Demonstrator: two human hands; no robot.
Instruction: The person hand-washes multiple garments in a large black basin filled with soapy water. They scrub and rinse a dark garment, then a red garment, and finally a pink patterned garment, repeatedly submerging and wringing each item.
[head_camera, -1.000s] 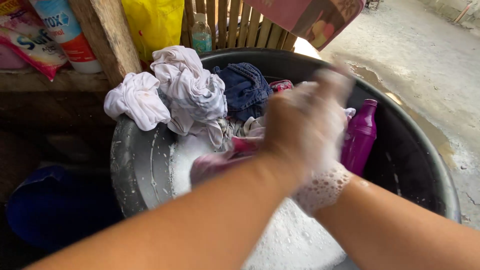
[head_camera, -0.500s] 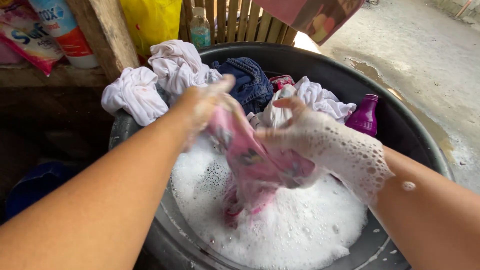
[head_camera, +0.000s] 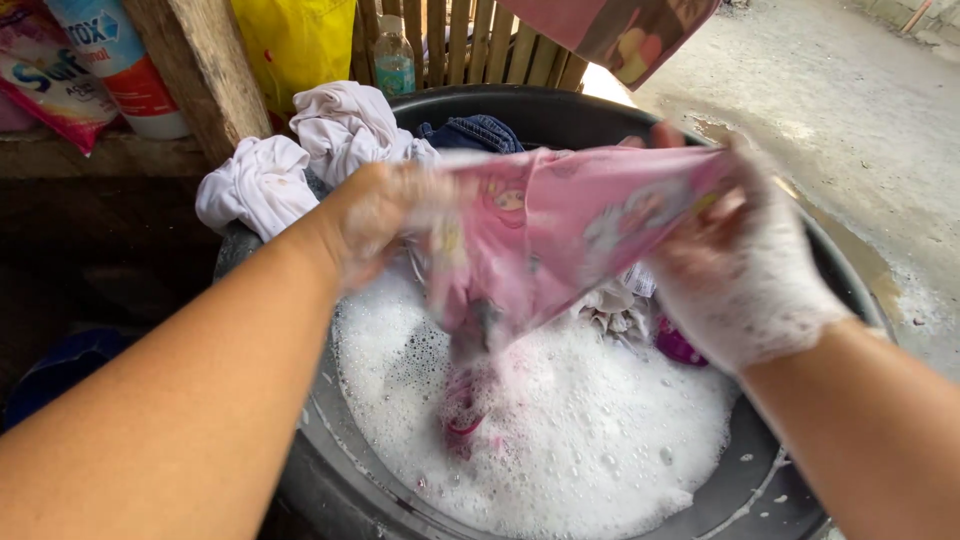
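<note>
A wet pink printed garment (head_camera: 545, 230) is stretched wide between both my hands above a dark round basin (head_camera: 560, 108) full of white suds (head_camera: 560, 430). My left hand (head_camera: 375, 215) grips its left edge. My right hand (head_camera: 740, 260), thick with foam, grips its right edge. The garment's lower end hangs down into the suds. A purple bottle (head_camera: 680, 345) shows partly under my right hand.
White wrung clothes (head_camera: 290, 165) and a dark blue one (head_camera: 475, 132) rest on the basin's far rim. Detergent packets (head_camera: 60, 70), a yellow bag (head_camera: 295, 45) and a small bottle (head_camera: 395, 60) stand by a wooden fence behind. Wet concrete ground (head_camera: 850, 130) lies to the right.
Earlier my hands were pressed together scrubbing the pink garment low in the suds. Now they have lifted and pulled apart, spreading the cloth out flat.
</note>
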